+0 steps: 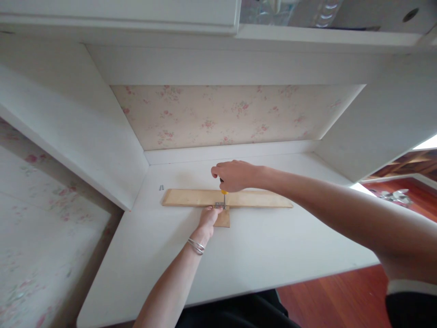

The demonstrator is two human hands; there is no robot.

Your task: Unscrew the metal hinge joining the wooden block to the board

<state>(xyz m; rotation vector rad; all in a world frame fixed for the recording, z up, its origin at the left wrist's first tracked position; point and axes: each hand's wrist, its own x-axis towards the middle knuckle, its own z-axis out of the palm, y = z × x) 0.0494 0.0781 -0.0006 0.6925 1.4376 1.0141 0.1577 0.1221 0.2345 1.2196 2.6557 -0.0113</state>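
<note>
My right hand (235, 175) is closed around the handle of a screwdriver (224, 198), which is held upright with its tip down. Only a bit of yellow and black handle shows below the fist. The shaft meets the right end of a small metal hinge (219, 204) on the near edge of a long pale wooden board (191, 197). My left hand (207, 218), a silver bangle at its wrist, pinches at the hinge from the near side; its fingertips are partly hidden. A short wooden piece (223, 219) lies under the hinge, beside the left fingers.
A few small screws (161, 187) lie left of the long board on the white desk (259, 241). White side panels (368, 105) and an overhead cabinet (119, 16) enclose the desk. Floral wallpaper (208, 116) covers the back wall.
</note>
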